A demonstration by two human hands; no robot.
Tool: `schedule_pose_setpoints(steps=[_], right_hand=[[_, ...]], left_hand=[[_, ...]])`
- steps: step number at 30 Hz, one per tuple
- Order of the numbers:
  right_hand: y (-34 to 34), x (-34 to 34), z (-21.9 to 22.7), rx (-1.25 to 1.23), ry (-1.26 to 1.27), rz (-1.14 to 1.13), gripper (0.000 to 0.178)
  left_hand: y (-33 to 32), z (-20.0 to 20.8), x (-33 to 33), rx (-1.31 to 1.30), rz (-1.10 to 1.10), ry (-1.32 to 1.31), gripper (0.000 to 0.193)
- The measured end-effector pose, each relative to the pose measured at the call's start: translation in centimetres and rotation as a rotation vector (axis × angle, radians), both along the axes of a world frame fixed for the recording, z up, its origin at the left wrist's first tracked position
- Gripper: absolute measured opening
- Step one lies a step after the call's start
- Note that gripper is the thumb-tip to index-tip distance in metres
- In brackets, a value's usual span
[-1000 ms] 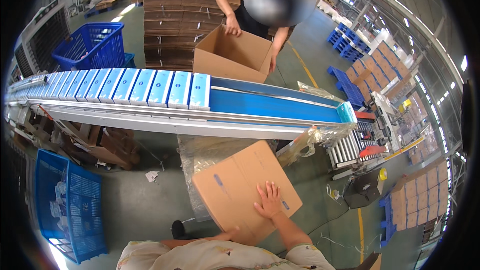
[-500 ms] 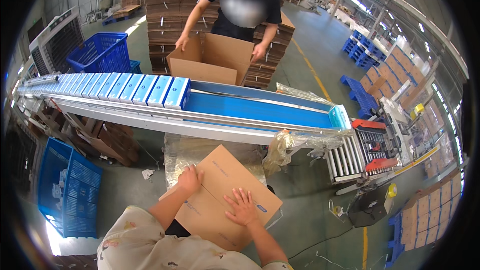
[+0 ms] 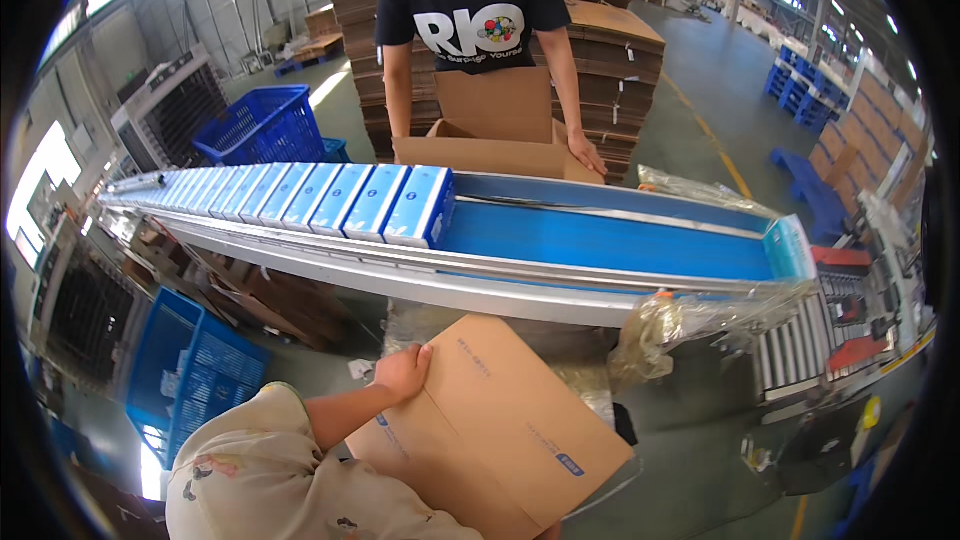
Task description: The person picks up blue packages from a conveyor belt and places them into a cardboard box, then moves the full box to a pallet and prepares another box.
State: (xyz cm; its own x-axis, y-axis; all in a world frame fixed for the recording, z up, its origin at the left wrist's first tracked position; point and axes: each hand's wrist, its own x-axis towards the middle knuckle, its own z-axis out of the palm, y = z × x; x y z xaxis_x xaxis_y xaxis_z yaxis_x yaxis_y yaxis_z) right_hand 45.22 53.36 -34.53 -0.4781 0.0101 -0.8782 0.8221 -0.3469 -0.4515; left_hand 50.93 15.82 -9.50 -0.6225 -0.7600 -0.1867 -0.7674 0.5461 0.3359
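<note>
A brown cardboard carton (image 3: pixel 500 420) with small blue print lies tilted in front of me, on the near side of the conveyor. My left hand (image 3: pixel 403 372) is closed on its upper left edge, fingers curled over the rim. Of my right hand (image 3: pixel 549 532) only a sliver of skin shows beneath the carton's lower corner; its fingers are hidden. Beyond the carton runs a blue conveyor belt (image 3: pixel 600 242), carrying a row of blue-and-white packs (image 3: pixel 418 205) on its left part. One teal-and-white pack (image 3: pixel 789 248) stands at the right end.
Across the belt a co-worker (image 3: pixel 475 15) holds an open carton (image 3: pixel 490 154), with stacked flat cardboard (image 3: pixel 615 70) behind. Blue crates (image 3: pixel 262 127) stand far left, and another blue crate (image 3: pixel 200 370) nearer. Clear plastic film (image 3: pixel 650 335) hangs at the belt's right, beside a roller track (image 3: pixel 790 355).
My right hand has left the carton's top face and is now mostly hidden below it. My left hand has shifted to the carton's edge. The co-worker leans closer with the open carton.
</note>
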Motion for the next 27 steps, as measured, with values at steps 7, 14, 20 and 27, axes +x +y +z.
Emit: schedule_pose_setpoints(steps=[7, 14, 20, 27], right_hand=[[-6.4, 0.9, 1.1, -0.292, 0.027, 0.047, 0.046], [5.5, 2.0, 6.7, -0.284, 0.200, -0.099, 0.049], [18.1, 3.5, 18.2, 0.097, 0.318, -0.269, 0.056], [28.2, 5.4, 23.8, 0.244, 0.383, -0.521, 0.051]], left_hand=[[-2.4, -0.4, -0.1, 0.016, 0.060, -0.042, 0.058], [6.8, 0.4, -1.5, 0.114, -0.002, -0.120, 0.066], [15.7, 3.1, -4.2, 0.218, -0.172, 0.041, 0.062], [26.1, 4.1, -10.9, 0.308, -0.431, 0.205, 0.061]])
